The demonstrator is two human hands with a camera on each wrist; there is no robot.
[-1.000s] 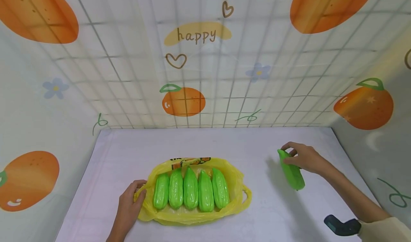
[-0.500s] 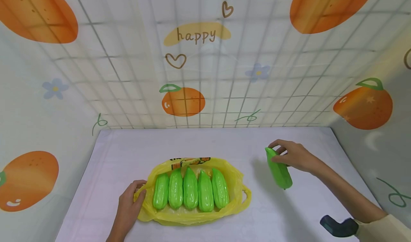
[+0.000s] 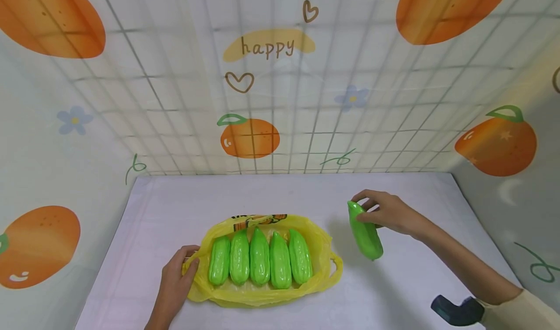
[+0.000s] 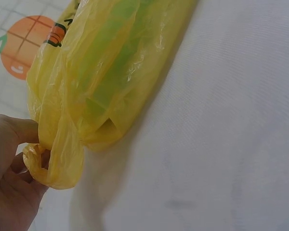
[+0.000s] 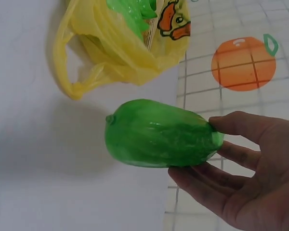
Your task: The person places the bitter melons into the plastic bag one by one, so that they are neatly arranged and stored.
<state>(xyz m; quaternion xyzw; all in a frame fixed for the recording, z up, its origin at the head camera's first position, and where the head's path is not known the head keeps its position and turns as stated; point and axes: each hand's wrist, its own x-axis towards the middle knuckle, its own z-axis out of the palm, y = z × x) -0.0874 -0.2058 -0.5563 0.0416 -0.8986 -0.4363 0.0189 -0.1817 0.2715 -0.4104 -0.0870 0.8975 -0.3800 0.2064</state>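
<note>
A yellow plastic bag (image 3: pixel 245 298) lies with its mouth spread wide on the table. Inside it, several glossy green, elongated vegetables (image 3: pixel 260 259) lie side by side in a row. My left hand (image 3: pixel 175 276) holds the bag's left end; the left wrist view shows fingers at its looped handle (image 4: pixel 62 178). To the right of the bag, my right hand (image 3: pixel 387 211) grips another plump green vegetable (image 3: pixel 365 233) near its tapered end, above the table and apart from the bag. A small stem nub (image 5: pixel 111 119) marks its blunt end in the right wrist view.
A white cloth covers the table (image 3: pixel 175 199). Behind it rises a gridded backdrop (image 3: pixel 288 140) printed with oranges, hearts and flowers. The bag's right handle loop (image 3: pixel 336 268) points toward my right hand. A dark strap-like object (image 3: pixel 457 310) sits by the right sleeve.
My right hand has carried the green vegetable leftward, closer to the bag. The left hand and the bag's contents have stayed in place.
</note>
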